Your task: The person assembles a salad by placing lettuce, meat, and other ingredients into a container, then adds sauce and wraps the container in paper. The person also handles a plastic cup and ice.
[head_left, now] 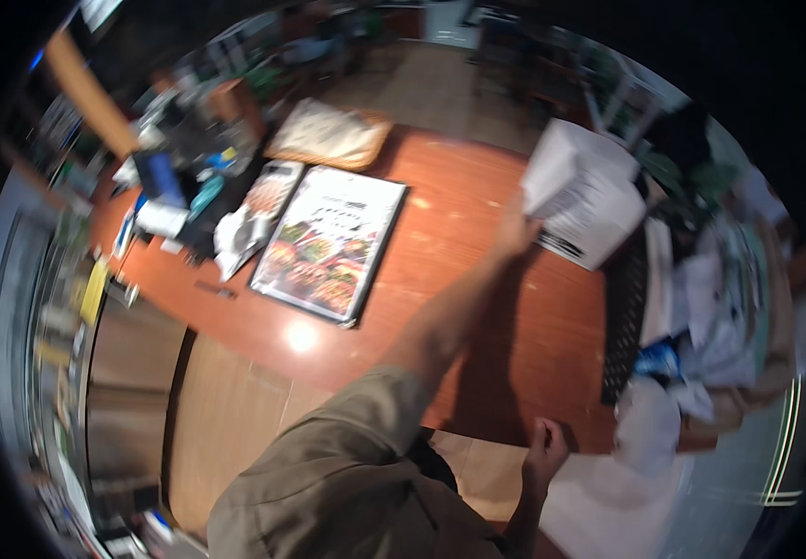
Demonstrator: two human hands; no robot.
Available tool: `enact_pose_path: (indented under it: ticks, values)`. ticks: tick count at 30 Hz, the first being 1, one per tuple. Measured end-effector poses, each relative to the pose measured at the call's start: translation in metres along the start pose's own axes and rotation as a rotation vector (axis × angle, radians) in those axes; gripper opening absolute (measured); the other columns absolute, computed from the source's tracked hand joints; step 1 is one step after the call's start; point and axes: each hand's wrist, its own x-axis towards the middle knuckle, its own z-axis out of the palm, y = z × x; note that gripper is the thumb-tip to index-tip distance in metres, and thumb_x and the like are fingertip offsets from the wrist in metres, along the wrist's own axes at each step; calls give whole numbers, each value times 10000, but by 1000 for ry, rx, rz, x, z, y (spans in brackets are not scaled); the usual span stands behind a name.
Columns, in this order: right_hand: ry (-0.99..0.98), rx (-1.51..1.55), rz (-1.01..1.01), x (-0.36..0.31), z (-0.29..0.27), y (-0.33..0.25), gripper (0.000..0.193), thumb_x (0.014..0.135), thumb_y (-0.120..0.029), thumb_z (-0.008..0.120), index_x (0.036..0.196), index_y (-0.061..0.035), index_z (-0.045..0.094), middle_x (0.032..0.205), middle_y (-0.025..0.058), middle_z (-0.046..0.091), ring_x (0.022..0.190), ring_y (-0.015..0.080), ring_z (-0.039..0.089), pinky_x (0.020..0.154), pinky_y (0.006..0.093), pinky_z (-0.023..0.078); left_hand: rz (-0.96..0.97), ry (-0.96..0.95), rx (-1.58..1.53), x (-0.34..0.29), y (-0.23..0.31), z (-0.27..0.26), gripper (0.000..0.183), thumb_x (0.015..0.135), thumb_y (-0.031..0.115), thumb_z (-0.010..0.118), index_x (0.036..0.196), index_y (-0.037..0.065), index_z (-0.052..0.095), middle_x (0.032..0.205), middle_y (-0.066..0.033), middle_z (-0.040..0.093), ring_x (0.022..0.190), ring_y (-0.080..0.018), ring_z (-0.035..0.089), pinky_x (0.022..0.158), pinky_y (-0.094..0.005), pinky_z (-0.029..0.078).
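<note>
My left arm stretches across the brown wooden table (pixel 440 270) toward its far right. There my left hand (pixel 516 228) is closed on the near left edge of a white paper bag (pixel 594 196) with dark print; its fingers are partly hidden behind the bag. The bag is tilted and slightly blurred. My right hand (pixel 546 451) is low at the table's front edge, its fingers curled in and nothing visible in them. To the left of my reaching arm, a menu-like booklet (pixel 333 242) with food pictures lies flat on the table.
A woven basket (pixel 379 140) with pale cloth stands at the back. Clutter, including a blue-screened device (pixel 162 179), crowds the table's left end. A black perforated strip (pixel 624 326) and piled bags (pixel 710 289) line the right side. A dark slim object (pixel 215 290) lies front left.
</note>
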Motion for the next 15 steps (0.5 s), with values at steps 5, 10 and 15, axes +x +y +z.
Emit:
enact_pose_path:
  ticks: [5,10,15]
  values:
    - [-74,-53,-103,7,20,9,300,1047,-163,493,866,30,635,770,98,613,801,180,586,726,342,486,-71,-89,-192,-45,65,-49,750,815,45,613,1510,-17,338,1291,-325,546,1190,-435,539,1024,-470,452]
    - [-434,17,-317,-13,106,-50,417,1076,-253,478,754,8,524,692,63,490,607,149,440,556,360,355,63,-151,-182,-214,143,-253,705,929,226,670,1538,47,365,1311,-224,599,1115,-330,625,940,-427,516]
    - [-914,159,-637,-133,259,-142,309,1059,-204,495,873,7,622,652,20,495,551,126,407,502,316,329,-352,238,233,-407,186,-510,549,978,196,629,1488,95,452,1226,-156,653,984,-250,661,841,-376,542]
